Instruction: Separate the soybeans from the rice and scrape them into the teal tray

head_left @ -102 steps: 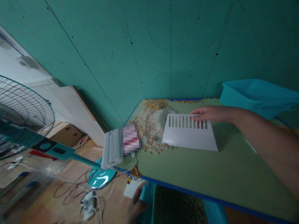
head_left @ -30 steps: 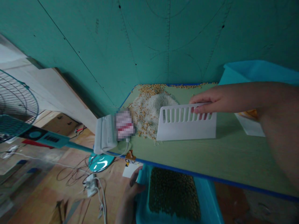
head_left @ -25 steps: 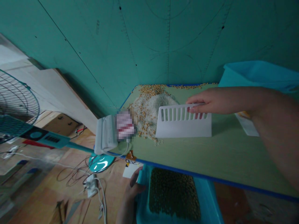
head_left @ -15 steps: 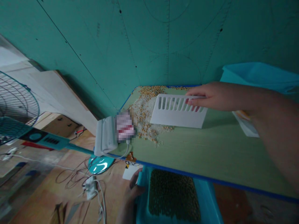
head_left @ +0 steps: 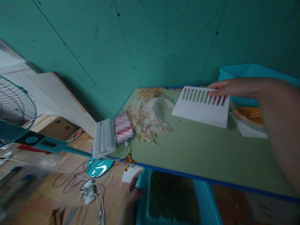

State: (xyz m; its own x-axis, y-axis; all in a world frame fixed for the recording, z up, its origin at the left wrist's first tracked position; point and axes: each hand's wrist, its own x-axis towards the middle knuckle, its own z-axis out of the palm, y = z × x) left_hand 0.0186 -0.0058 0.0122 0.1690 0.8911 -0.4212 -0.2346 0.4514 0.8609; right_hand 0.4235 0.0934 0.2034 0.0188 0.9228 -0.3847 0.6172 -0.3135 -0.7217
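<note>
Since your right hand (head_left: 231,88), fingers clamped on the scraper (head_left: 199,109), shifted right, the pile (head_left: 156,109) lies uncovered. Your left hand (head_left: 134,191) grips the tub (head_left: 207,197).

Room over near tabletop (head_left: 206,156), grain heap (head_left: 153,114) left

Right hand (head_left: 226,88) gripping, left hand (head_left: 134,190) lower, curled

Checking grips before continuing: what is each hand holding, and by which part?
Right hand: white slotted scraper, by its slotted edge, right end. Left hand: apparently blue tub, by its left rim.
</note>
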